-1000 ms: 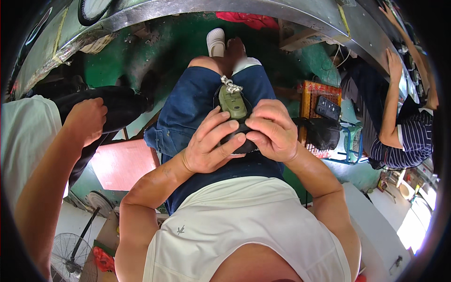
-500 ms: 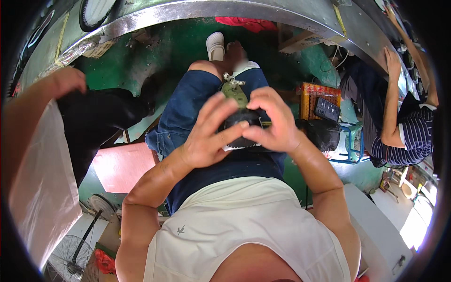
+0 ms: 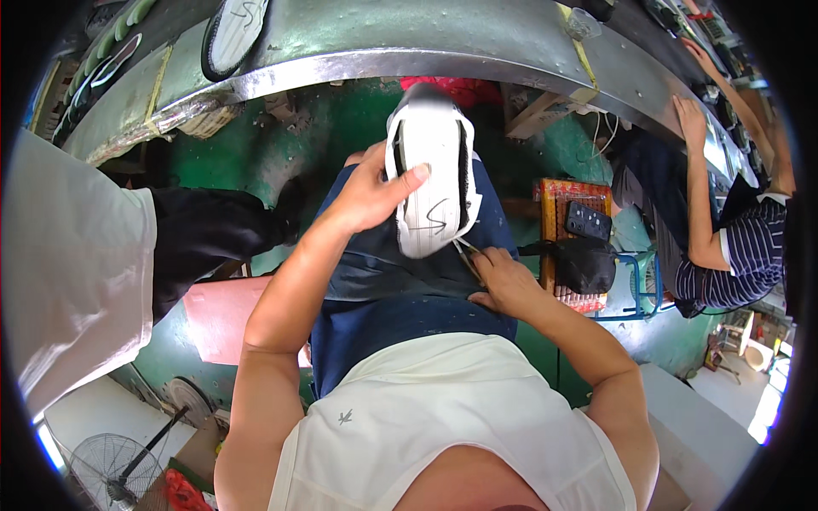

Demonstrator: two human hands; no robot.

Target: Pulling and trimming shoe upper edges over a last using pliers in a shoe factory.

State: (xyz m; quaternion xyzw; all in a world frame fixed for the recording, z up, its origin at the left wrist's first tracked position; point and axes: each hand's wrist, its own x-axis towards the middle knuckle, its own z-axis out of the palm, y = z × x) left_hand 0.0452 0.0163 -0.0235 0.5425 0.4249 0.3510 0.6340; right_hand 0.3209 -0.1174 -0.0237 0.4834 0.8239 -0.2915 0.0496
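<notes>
Shoe (image 3: 434, 183) now upturned in left hand (image 3: 368, 194)

Workshop: metal bench (image 3: 358, 30), shoe parts (image 3: 433, 175)

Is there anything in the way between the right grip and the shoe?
Only the thin metal tool that the right grip itself holds; it points up toward the near end of the shoe. Nothing else visible stands between them. The left grip holds the shoe by its left side, out of the way.

Can read no words, only see black scrawls (image 3: 437, 220) on shoe bottom (image 3: 430, 166) and black-rimmed oval (image 3: 233, 38), seemingly a logo (image 3: 345, 416) on vest (image 3: 460, 392).
</notes>
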